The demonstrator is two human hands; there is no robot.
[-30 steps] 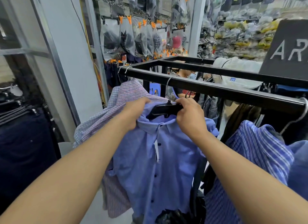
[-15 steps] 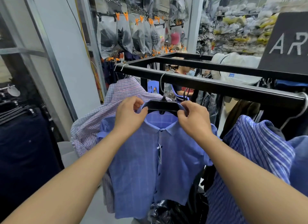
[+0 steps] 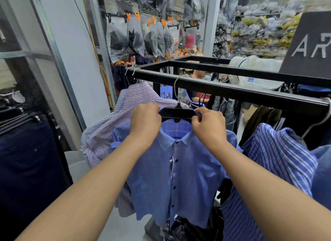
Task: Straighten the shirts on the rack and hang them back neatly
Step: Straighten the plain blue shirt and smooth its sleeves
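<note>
The left hand [image 3: 145, 122] and right hand [image 3: 208, 123] are each curled tight around 1 end of the black hanger [image 3: 177, 113] carrying the blue checked shirt [image 3: 172, 170]. Its hook loops over the black rack rail [image 3: 232, 90], between the pink plaid shirt [image 3: 111, 131] and the blue striped shirt [image 3: 275, 156].

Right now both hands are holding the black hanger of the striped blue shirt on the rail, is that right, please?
Not quite: the head view shows both hands, left hand and right hand, holding the black hanger of the plain blue shirt; the striped blue shirt hangs untouched.
</note>
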